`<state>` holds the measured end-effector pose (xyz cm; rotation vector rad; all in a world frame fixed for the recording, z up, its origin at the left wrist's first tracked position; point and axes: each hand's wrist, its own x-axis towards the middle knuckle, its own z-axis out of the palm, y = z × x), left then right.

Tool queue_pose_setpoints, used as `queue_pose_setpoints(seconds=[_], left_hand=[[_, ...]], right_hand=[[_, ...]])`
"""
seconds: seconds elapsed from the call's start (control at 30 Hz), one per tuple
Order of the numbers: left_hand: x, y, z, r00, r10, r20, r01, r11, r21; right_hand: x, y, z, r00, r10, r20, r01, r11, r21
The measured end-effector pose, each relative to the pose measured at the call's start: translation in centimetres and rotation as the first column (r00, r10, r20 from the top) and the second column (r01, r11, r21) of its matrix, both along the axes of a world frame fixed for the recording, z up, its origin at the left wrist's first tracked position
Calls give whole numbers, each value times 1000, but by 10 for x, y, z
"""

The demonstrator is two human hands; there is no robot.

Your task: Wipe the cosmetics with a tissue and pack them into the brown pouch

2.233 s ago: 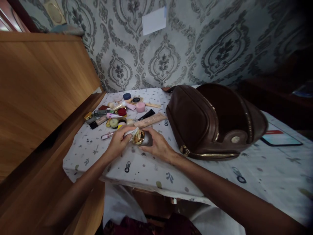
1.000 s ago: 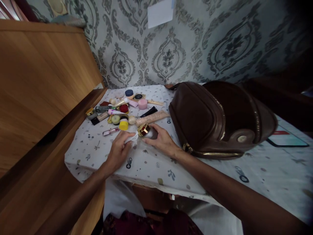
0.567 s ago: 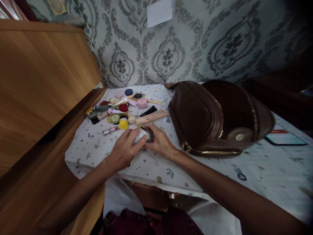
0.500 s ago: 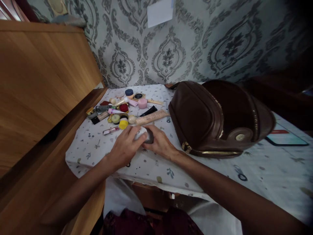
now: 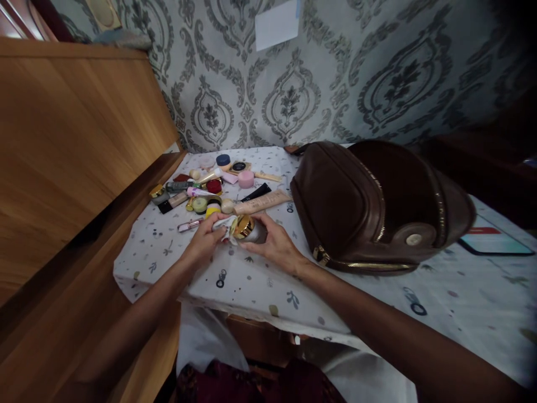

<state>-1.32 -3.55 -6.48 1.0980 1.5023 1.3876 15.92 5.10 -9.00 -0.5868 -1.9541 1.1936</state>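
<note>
Fingers of my right hand are wrapped round a grey cosmetic jar with a shiny gold lid, tilted so that the lid faces left. My left hand pinches a crumpled white wipe, which touches the lid's left side. Both hands are over the front part of the cloth-covered table. Just beyond them lie a beige squeeze tube, a yellow-capped jar and a lip gloss tube.
Several cosmetics, among them a pink jar and a red round pot, cluster at the back left. A brown leather bag stands on the right, with a phone beside it. A wooden panel borders the left.
The jar's gold lid has come into view, with the wipe now at its left side. My left hand has shifted slightly left and no longer covers the jar.
</note>
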Motion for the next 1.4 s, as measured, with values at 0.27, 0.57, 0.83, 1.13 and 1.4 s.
queue_pose_setpoints(seconds=[0.27,0.57,0.83,1.13,1.4], left_hand=[[18,-15,-4,992,86,-90,-72,986,151],[30,-32,8,741,209,-638,51,930,365],[27,-33,15,428,230,-874,274,889,368],[25,-29,19,456,220,-863,248,899,360],[17,-18,26,569,156,-807,199,927,319]], right_hand=[[1,2,2,998,-45,-41,43,998,-34],[-2,4,-2,996,2,-93,-14,993,-120],[2,-2,-2,999,31,-29,-29,996,79],[2,-3,-2,998,54,-32,-47,983,177],[2,-3,1,997,58,-59,-53,995,81]])
